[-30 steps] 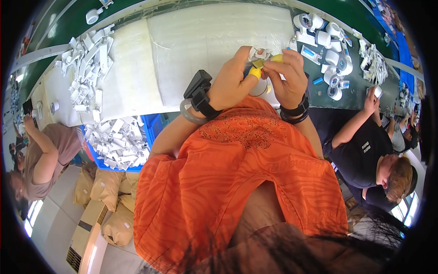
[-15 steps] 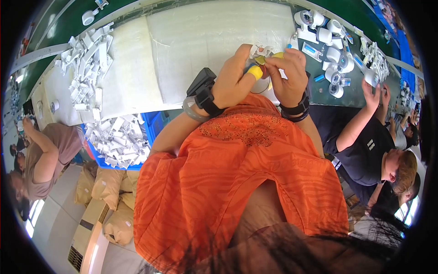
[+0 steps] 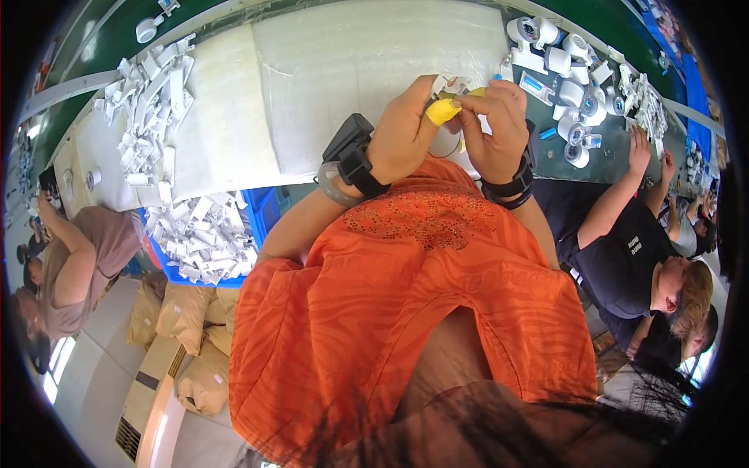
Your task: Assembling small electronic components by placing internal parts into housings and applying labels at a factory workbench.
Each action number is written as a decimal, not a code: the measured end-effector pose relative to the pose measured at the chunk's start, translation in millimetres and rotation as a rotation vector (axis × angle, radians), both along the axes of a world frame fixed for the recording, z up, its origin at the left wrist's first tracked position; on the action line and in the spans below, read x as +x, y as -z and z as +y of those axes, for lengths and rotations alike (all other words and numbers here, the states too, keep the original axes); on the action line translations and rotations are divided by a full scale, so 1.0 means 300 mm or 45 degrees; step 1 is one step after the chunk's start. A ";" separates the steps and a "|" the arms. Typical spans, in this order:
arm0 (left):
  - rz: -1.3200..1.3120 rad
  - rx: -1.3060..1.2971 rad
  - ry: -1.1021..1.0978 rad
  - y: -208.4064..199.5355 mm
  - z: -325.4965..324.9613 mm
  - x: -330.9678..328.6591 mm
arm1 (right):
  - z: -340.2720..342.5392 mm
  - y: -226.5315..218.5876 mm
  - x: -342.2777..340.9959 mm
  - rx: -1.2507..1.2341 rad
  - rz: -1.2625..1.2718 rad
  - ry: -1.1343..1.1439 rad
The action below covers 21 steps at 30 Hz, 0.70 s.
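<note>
My left hand (image 3: 396, 139) is closed on a small white plastic part (image 3: 449, 83), which shows above its fingertips. Yellow tape wraps the left thumb, pressed against the part's near side. Close against it, my right hand (image 3: 499, 129) is pinched, thumb and fingertips meeting at the tip of the left thumb. Whatever lies between the right fingers is hidden. A yellow wrap also shows on a finger behind the part. Both hands are held over the near edge of the pale, sheet-covered table (image 3: 343, 62).
White plastic pieces (image 3: 156, 101) are heaped on the left of the table. A blue crate (image 3: 253, 226) below holds more. At right lie round white housings (image 3: 573, 93) and another white pile (image 3: 644, 101). A co-worker (image 3: 624, 218) sits at right, another (image 3: 86, 242) at left.
My left thumb has moved up and inward over the part, covering the small olive-yellow piece seen before. The right co-worker's hand has come away from a white part.
</note>
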<state>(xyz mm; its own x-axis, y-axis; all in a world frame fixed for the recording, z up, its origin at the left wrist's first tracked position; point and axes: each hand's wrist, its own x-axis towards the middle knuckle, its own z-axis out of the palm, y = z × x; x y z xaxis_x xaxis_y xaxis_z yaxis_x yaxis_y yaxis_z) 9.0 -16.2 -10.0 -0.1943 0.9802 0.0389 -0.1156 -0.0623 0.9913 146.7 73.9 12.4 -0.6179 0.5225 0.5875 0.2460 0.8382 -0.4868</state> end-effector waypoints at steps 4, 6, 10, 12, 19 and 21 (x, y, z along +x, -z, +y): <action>0.037 -0.033 -0.084 -0.007 0.006 0.004 | 0.000 0.009 -0.015 -0.022 0.032 0.001; 0.086 -0.041 -0.095 0.001 0.012 -0.003 | 0.005 0.020 -0.025 -0.020 0.049 -0.002; 0.254 -0.091 -0.123 0.035 0.046 -0.026 | 0.025 0.090 -0.040 -0.043 0.057 0.033; 0.123 -0.154 -0.066 0.099 0.055 -0.031 | 0.056 0.116 -0.037 -0.052 0.064 0.057; -0.196 -0.269 -0.051 0.161 0.290 -0.210 | 0.194 0.133 0.043 -0.400 -0.098 0.213; 0.000 -0.151 0.083 0.280 0.362 -0.356 | 0.232 0.162 0.103 -0.464 -0.125 0.292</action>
<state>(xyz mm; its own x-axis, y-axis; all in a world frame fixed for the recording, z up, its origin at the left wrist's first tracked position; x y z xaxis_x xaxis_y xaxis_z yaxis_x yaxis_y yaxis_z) -97.9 92.5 -94.0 -0.1301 0.9884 -0.0781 -0.1158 0.0631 0.9913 177.7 143.4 -36.2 -0.5056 0.8147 0.2839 0.4656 0.5346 -0.7053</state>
